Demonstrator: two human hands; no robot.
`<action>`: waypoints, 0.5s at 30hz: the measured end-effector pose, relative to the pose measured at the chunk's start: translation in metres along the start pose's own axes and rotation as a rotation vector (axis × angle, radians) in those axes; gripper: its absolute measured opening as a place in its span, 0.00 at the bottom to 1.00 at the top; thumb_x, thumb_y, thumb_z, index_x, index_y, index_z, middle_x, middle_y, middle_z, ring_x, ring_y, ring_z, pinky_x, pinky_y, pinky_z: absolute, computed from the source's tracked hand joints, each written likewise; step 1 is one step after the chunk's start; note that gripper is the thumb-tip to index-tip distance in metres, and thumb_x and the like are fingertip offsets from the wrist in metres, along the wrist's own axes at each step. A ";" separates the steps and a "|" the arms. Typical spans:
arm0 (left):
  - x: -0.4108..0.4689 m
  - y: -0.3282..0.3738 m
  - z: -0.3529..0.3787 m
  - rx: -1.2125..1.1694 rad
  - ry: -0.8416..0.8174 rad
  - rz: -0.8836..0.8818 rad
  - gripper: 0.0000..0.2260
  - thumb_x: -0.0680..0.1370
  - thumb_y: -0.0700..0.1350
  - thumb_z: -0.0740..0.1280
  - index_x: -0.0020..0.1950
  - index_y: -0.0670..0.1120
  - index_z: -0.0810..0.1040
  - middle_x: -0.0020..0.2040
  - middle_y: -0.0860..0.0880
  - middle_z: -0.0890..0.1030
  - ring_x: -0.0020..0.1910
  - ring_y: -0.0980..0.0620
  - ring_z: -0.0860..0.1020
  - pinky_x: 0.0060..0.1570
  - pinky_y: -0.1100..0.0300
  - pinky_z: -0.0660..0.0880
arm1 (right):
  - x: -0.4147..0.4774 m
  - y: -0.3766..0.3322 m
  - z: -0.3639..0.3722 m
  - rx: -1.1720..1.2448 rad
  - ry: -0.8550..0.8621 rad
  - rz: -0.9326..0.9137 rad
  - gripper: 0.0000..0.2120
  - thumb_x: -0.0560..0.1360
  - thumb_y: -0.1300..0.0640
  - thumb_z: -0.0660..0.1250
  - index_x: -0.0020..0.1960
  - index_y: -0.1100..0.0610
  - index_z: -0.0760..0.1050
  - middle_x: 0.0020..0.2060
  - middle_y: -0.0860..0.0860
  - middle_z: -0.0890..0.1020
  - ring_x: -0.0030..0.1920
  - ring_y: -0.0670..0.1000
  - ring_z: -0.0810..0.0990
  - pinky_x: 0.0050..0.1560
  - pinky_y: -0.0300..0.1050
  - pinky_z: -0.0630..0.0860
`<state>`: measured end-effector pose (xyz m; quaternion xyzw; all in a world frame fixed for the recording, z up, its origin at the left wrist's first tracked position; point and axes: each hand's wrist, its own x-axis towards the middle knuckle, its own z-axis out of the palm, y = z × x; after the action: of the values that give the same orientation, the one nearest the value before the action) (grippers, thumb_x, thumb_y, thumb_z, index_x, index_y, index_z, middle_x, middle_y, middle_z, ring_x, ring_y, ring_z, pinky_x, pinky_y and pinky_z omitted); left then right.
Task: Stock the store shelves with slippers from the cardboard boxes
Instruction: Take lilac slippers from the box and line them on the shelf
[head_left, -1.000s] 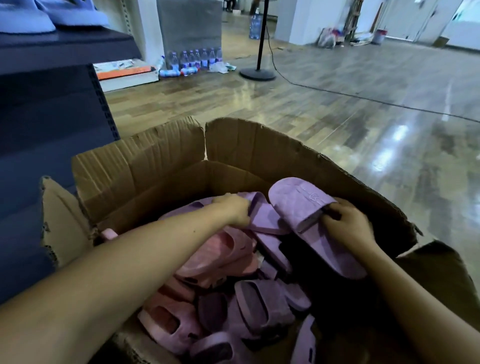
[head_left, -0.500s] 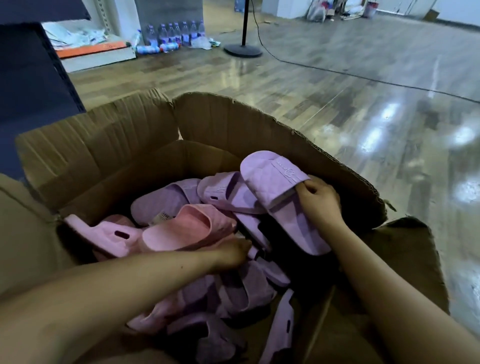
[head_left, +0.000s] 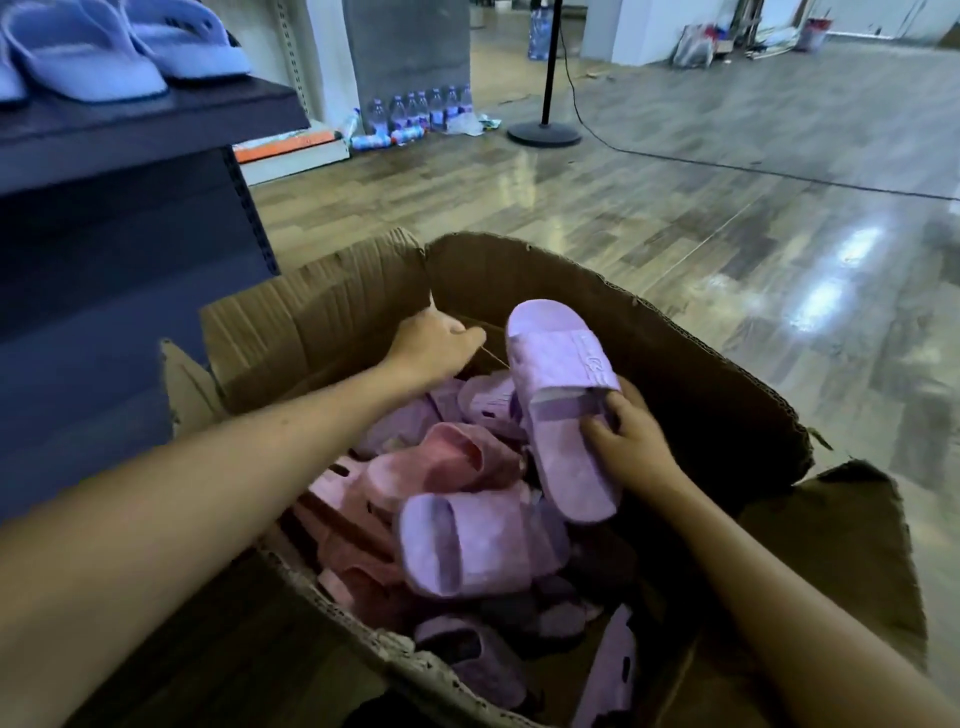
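An open cardboard box on the floor holds a heap of slippers: a lilac slipper on top, a pink slipper behind it, and several darker purple ones below. My right hand grips a lilac slipper by its strap edge and holds it tilted, toe up, above the heap. My left hand hovers at the box's far inner wall with fingers loosely bent and nothing seen in it. A dark shelf at upper left carries blue slippers.
The shelf unit's dark side panel stands right beside the box on the left. Behind it lie a white and orange board, several water bottles, a round stand base with a cable, and glossy wooden floor.
My left hand has left the slipper heap and risen to the box's far wall. My right hand has lifted the lilac slipper higher and more upright. My view has tilted up, showing the shelf again.
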<state>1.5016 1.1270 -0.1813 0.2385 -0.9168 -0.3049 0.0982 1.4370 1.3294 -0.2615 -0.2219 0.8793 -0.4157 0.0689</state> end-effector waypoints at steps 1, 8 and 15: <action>0.002 0.000 -0.019 0.024 0.055 0.045 0.20 0.77 0.47 0.62 0.25 0.43 0.68 0.24 0.46 0.67 0.28 0.50 0.67 0.28 0.58 0.60 | 0.000 -0.002 0.000 0.019 -0.011 0.017 0.19 0.76 0.61 0.62 0.67 0.58 0.70 0.69 0.52 0.66 0.66 0.51 0.69 0.56 0.31 0.60; -0.015 -0.061 -0.030 0.209 -0.003 -0.002 0.13 0.78 0.47 0.63 0.41 0.40 0.78 0.45 0.39 0.81 0.48 0.42 0.77 0.38 0.60 0.61 | -0.005 -0.005 0.015 -0.204 -0.266 0.086 0.27 0.77 0.56 0.63 0.74 0.56 0.59 0.75 0.51 0.51 0.73 0.54 0.59 0.70 0.43 0.58; -0.025 -0.091 0.010 0.453 -0.360 0.040 0.14 0.78 0.46 0.58 0.41 0.36 0.73 0.46 0.34 0.77 0.47 0.37 0.76 0.45 0.49 0.72 | -0.011 0.008 0.021 -0.341 -0.336 0.071 0.30 0.76 0.56 0.62 0.75 0.58 0.54 0.75 0.53 0.55 0.72 0.56 0.61 0.68 0.45 0.63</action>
<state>1.5547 1.0808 -0.2453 0.1785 -0.9687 -0.1277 -0.1158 1.4507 1.3241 -0.2823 -0.2654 0.9203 -0.2156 0.1903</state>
